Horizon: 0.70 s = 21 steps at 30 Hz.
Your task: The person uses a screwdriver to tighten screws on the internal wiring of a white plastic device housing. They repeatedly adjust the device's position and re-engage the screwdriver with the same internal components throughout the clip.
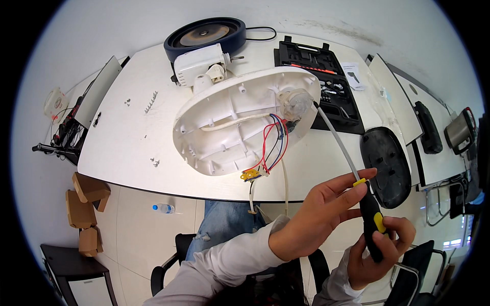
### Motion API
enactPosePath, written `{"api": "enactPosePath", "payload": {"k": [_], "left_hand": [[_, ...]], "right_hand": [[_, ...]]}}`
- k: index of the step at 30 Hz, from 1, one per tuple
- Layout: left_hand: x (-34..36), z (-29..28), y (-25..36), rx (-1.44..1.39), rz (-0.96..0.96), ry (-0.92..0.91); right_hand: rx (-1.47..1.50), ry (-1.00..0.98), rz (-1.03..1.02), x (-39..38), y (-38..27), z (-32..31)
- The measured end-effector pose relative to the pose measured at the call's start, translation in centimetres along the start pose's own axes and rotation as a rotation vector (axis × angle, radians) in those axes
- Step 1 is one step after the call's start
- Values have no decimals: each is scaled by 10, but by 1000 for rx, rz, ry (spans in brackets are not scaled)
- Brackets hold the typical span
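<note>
Head view: a long-shafted screwdriver (347, 154), collar (359, 182) pinched by the left hand (316, 219), handle (369, 206) clasped by the right hand (366, 274). Its tip (316, 104) is held near the round translucent housing (296, 104) in the white oval shell (209, 145), contact indeterminable. Screw work is apparently in hand; steady tip alignment is called for.

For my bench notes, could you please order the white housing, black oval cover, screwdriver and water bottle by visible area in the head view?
White housing
Black oval cover
Screwdriver (partly covered)
Water bottle

No readable text, white leaflet (351, 75) too small to read, bottle label (164, 208) likewise illegible
</note>
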State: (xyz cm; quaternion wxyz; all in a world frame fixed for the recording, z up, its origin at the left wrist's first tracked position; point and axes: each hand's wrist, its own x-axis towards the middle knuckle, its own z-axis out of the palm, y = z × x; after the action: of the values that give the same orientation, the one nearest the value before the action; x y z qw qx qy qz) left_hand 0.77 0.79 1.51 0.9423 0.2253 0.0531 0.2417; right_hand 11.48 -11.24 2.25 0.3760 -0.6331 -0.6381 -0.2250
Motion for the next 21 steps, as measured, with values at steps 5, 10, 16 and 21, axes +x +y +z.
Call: {"api": "enactPosePath", "payload": {"k": [5,10,16,21], "left_hand": [[1,-5,0,66,97,1],[5,-6,-2,8,103,-4],[4,-4,1,2,109,-19],[5,-10,2,-18,9,16]], "right_hand": [[87,95,78,0,0,8],[139,45,265,-8,0,2],[76,108,155,-4,4,7],[36,88,36,-1,2,5]]}}
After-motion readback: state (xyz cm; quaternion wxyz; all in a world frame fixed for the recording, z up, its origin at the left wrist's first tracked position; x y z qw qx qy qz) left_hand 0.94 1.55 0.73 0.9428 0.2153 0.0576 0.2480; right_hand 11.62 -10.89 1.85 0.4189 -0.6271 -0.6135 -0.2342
